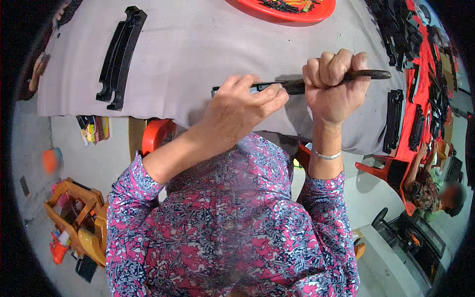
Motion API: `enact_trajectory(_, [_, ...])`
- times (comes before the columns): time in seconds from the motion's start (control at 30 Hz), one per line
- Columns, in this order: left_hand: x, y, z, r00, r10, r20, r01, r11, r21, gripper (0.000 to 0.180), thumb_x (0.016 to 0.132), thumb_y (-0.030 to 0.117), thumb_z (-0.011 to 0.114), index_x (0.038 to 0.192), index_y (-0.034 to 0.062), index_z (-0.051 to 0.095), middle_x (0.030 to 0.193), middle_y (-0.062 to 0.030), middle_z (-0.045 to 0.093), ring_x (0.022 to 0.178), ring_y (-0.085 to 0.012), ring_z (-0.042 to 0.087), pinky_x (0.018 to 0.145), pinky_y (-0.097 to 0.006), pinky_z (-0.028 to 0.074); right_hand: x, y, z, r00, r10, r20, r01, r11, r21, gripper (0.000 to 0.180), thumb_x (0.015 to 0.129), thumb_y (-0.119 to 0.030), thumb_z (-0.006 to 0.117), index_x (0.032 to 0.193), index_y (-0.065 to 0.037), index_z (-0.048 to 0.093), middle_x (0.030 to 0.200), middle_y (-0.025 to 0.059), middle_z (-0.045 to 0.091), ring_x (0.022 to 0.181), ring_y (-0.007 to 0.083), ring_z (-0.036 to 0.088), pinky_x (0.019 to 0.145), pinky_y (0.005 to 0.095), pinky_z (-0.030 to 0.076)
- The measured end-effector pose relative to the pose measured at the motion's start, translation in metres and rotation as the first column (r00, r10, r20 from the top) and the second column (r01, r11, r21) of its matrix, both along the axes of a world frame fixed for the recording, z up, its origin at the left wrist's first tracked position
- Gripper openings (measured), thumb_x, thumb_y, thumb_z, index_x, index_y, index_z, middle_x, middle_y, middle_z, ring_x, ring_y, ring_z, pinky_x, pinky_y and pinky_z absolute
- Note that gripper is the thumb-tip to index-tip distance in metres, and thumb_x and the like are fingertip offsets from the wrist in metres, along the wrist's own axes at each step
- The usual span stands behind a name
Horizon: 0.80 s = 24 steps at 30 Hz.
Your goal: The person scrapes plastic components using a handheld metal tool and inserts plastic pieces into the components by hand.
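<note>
My left hand (240,101) is closed on a narrow black plastic piece (214,91), most of it hidden under the fingers. Beside it, my right hand (337,84) makes a fist round a dark hand tool with a slim curved handle (375,74). The tool's dark front part (295,88) reaches left to the black piece by my left fingertips; its exact kind is hidden by the fist. On the cloth to the left lies a long black plastic frame part (121,59), apart from both hands.
A red tray (316,15) with small black bits stands at the table's far side. Several black parts (393,121) lie along the right, some on a red surface (424,64). Another person (425,190) sits at the right. A wooden chair (74,213) stands lower left.
</note>
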<state>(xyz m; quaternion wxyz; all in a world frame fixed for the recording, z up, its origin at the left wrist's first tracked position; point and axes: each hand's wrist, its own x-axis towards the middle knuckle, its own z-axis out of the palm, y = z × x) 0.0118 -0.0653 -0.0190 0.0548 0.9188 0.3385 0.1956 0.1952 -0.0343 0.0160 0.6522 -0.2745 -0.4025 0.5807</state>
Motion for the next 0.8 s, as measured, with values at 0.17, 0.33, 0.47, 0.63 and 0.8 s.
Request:
enact_trajectory(0.17, [0.002, 0.000, 0.001, 0.999, -0.007, -0.033, 0.005, 0.999, -0.053, 0.043, 0.081, 0.016, 0.057, 0.123, 0.0208, 0.064, 0.123, 0.0041, 0.063, 0.105, -0.0255, 0.059, 0.089, -0.038, 0.049, -0.003, -0.003, -0.006, 0.982, 0.029, -0.188, -0.023, 0.999, 0.031, 0.043, 0.100, -0.037, 0.041, 0.066, -0.012, 0.031, 0.056, -0.0013, 0.029, 0.049, 0.0108, 0.021, 0.047, 0.0295, 0.020])
enact_trajectory(0.33, [0.001, 0.002, 0.001, 0.999, -0.024, -0.043, 0.022, 0.999, -0.048, 0.044, 0.082, 0.016, 0.058, 0.125, 0.0230, 0.064, 0.123, 0.0052, 0.063, 0.102, -0.0259, 0.059, 0.084, -0.038, 0.050, -0.010, -0.005, -0.002, 0.999, 0.026, -0.029, -0.026, 0.999, 0.025, 0.049, 0.100, -0.040, 0.040, 0.061, -0.010, 0.039, 0.051, -0.0037, 0.025, 0.049, 0.0103, 0.017, 0.049, 0.0294, 0.019])
enact_trajectory(0.47, [0.000, 0.002, -0.002, 0.998, -0.044, -0.036, 0.042, 0.998, -0.046, 0.045, 0.083, 0.015, 0.057, 0.127, 0.0239, 0.061, 0.123, 0.0051, 0.061, 0.098, -0.0266, 0.059, 0.079, -0.039, 0.051, -0.006, -0.007, -0.002, 0.996, 0.079, 0.041, -0.079, 0.997, 0.012, 0.048, 0.099, -0.039, 0.041, 0.060, -0.010, 0.037, 0.051, -0.0037, 0.026, 0.050, 0.0104, 0.020, 0.049, 0.0295, 0.020])
enact_trajectory(0.63, [-0.004, 0.004, -0.011, 0.995, -0.094, 0.031, 0.094, 0.996, -0.006, 0.050, 0.084, 0.013, 0.056, 0.132, 0.0252, 0.056, 0.127, 0.0041, 0.057, 0.095, -0.0276, 0.058, 0.078, -0.039, 0.051, -0.007, -0.004, 0.000, 0.993, 0.110, 0.034, -0.111, 0.993, 0.035, 0.044, 0.095, -0.029, 0.045, 0.058, -0.009, 0.033, 0.052, -0.0004, 0.029, 0.050, 0.0114, 0.023, 0.048, 0.0302, 0.022])
enact_trajectory(0.8, [-0.002, 0.004, -0.008, 0.992, -0.078, -0.095, 0.079, 0.997, 0.005, 0.051, 0.083, 0.012, 0.055, 0.133, 0.0234, 0.057, 0.126, 0.0034, 0.056, 0.094, -0.0284, 0.057, 0.077, -0.039, 0.051, -0.009, -0.005, 0.001, 0.992, 0.117, 0.050, -0.119, 0.993, 0.025, 0.042, 0.090, -0.019, 0.047, 0.054, -0.006, 0.029, 0.052, 0.0025, 0.031, 0.050, 0.0125, 0.025, 0.048, 0.0313, 0.022])
